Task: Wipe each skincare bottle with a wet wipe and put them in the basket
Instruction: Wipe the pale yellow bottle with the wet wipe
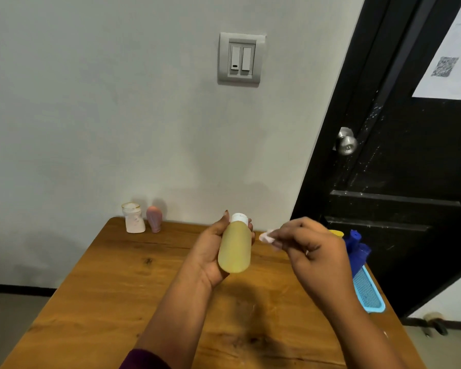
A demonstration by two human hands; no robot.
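My left hand (pixel 210 249) holds a yellow bottle (pixel 235 249) with a white cap upright above the wooden table (pixel 117 283). Just right of it, my right hand (pixel 312 249) pinches a small crumpled wet wipe (pixel 267 236), a short gap from the bottle's cap. A white bottle with a gold-rimmed cap (pixel 133 218) and a pink bottle (pixel 154 219) stand at the table's far left edge by the wall. A light blue mesh basket (pixel 367 291) sits at the table's right edge, with a dark blue bottle (pixel 355 249) and a yellow item (pixel 337 233) in it, partly hidden behind my right hand.
A grey wall with a light switch (pixel 240 58) rises behind the table. A black door with a metal knob (pixel 345 142) stands right of the table, close to the basket. The floor shows past the table's left and right edges.
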